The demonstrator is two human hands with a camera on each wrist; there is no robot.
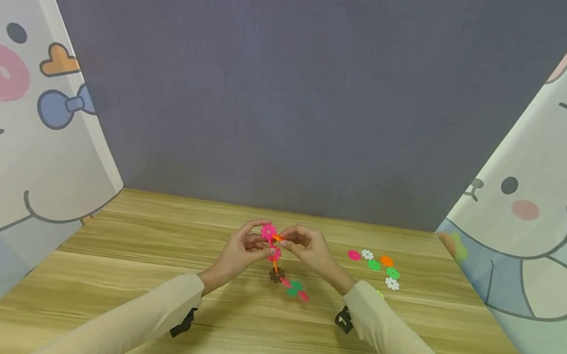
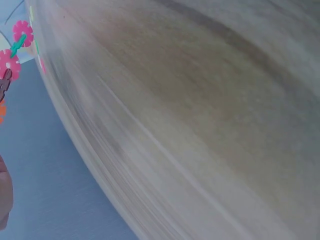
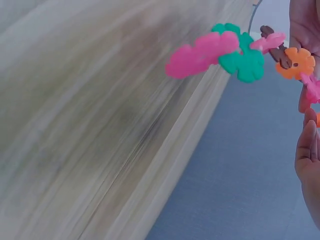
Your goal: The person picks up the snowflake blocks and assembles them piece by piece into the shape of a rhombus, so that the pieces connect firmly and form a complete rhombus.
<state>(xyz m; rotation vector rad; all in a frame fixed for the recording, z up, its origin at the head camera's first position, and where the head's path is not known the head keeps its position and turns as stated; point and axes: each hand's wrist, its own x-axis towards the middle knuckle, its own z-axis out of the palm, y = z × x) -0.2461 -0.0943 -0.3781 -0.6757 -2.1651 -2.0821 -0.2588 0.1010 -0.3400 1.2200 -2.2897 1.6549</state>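
A chain of slotted plastic snowflake discs hangs between my hands above the table. My left hand holds its upper end, fingers and thumb at a pink disc and another pink disc below. My right hand pinches an orange disc against the top pink one. Lower down dangle a brown disc, a green disc and a pink end disc. In the left wrist view, only part of the chain and a sliver of hand show at the edge.
Loose discs lie on the wooden table to the right: pink, white, orange and several more. A yellow one is partly covered by the right sleeve. A grey panel stands behind, with cartoon-printed panels on both sides.
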